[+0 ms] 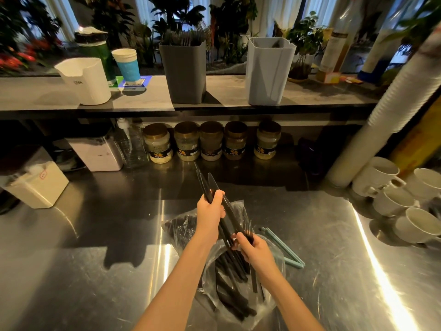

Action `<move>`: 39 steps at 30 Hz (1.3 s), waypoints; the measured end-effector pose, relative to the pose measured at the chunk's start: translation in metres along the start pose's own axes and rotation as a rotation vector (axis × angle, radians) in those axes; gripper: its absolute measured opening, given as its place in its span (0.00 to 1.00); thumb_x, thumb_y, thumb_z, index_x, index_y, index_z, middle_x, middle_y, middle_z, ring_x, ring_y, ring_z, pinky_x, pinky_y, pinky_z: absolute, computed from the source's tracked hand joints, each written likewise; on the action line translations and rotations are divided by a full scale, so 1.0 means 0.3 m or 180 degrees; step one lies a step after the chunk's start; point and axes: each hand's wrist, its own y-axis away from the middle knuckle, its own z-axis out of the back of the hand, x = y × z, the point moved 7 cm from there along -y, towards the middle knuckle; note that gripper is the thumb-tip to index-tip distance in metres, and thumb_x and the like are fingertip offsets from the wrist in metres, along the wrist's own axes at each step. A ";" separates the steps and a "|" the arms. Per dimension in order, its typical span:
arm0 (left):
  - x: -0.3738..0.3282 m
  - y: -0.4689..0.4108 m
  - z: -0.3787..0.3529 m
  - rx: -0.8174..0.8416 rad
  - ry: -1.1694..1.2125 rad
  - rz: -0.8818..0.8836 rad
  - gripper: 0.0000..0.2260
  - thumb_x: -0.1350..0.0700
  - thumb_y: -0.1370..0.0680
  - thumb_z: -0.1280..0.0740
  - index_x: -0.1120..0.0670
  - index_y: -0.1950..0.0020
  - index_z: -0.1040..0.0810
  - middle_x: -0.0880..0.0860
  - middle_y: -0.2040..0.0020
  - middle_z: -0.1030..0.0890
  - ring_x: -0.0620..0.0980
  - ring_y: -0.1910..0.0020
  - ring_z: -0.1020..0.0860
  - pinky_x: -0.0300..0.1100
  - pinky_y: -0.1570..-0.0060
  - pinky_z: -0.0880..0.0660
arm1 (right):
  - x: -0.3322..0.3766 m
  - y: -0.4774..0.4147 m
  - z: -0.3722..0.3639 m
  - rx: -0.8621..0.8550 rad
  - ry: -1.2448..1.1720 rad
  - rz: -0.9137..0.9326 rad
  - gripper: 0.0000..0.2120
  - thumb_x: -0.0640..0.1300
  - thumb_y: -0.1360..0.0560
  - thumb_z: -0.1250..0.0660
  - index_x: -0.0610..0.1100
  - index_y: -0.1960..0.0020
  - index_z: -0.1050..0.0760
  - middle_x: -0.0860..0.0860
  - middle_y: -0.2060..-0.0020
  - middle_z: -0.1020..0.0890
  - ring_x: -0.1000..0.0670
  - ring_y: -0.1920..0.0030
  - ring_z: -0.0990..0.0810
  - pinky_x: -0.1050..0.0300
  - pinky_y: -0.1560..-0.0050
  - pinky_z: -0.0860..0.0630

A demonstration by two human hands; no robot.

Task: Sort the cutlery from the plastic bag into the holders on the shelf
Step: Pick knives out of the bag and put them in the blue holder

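Head view. Left hand grips a bundle of black knives, tips pointing away toward the shelf. Right hand is closed round black forks, tines up, just beside the knife handles. Both hands are over the plastic bag, which lies on the steel desk and holds more black cutlery. On the shelf stand a dark grey holder with forks in it and a pale holder. White cups sit at right.

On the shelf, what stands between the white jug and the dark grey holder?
In the head view, a blue-and-white cup on a blue card, and a green canister.
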 end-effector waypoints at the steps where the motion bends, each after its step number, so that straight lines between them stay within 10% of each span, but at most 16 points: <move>1: 0.004 -0.001 0.002 0.0004 -0.0011 0.0038 0.05 0.58 0.20 0.38 0.57 0.55 0.27 0.50 0.72 0.34 0.46 0.73 0.36 0.38 0.69 0.35 | -0.005 -0.003 0.000 -0.0069 0.0007 0.0003 0.09 0.45 0.21 0.39 0.45 0.53 0.21 0.55 0.68 0.21 0.62 0.69 0.25 0.71 0.66 0.31; 12: 0.118 0.053 -0.040 0.0169 0.0185 0.0707 0.08 0.55 0.20 0.37 0.55 0.58 0.29 0.51 0.65 0.28 0.46 0.65 0.28 0.39 0.63 0.29 | 0.073 -0.032 -0.032 0.0044 0.1501 0.0497 0.08 0.49 0.20 0.41 0.47 0.45 0.27 0.51 0.56 0.19 0.52 0.56 0.21 0.60 0.58 0.28; 21: 0.034 0.020 -0.024 0.0071 0.0860 0.0280 0.06 0.60 0.19 0.39 0.55 0.56 0.31 0.48 0.71 0.26 0.48 0.65 0.27 0.42 0.56 0.27 | -0.064 -0.015 0.076 -0.1390 -0.1878 -0.0579 0.10 0.45 0.21 0.39 0.42 0.59 0.28 0.50 0.69 0.29 0.55 0.72 0.32 0.64 0.72 0.34; 32: -0.010 0.076 -0.094 0.0590 0.0386 -0.0524 0.03 0.61 0.19 0.40 0.54 0.48 0.29 0.47 0.70 0.28 0.46 0.70 0.27 0.40 0.65 0.26 | -0.060 -0.044 -0.023 -0.0973 -0.3277 -0.1308 0.18 0.48 0.17 0.47 0.38 0.39 0.26 0.37 0.48 0.20 0.42 0.54 0.20 0.49 0.53 0.23; 36: 0.038 0.114 -0.132 0.0921 0.0156 -0.0472 0.04 0.61 0.19 0.40 0.57 0.51 0.26 0.52 0.67 0.26 0.49 0.66 0.27 0.47 0.61 0.27 | -0.046 -0.040 -0.042 -0.0870 -0.3443 -0.1362 0.17 0.49 0.17 0.49 0.41 0.48 0.24 0.43 0.61 0.20 0.48 0.64 0.20 0.55 0.68 0.23; 39: 0.049 0.117 -0.142 0.0998 0.0070 -0.0432 0.08 0.60 0.19 0.39 0.58 0.58 0.28 0.53 0.67 0.27 0.50 0.65 0.27 0.47 0.59 0.26 | -0.048 -0.047 -0.033 -0.0895 -0.3433 -0.1194 0.19 0.48 0.16 0.53 0.42 0.47 0.25 0.44 0.62 0.20 0.49 0.61 0.23 0.55 0.62 0.26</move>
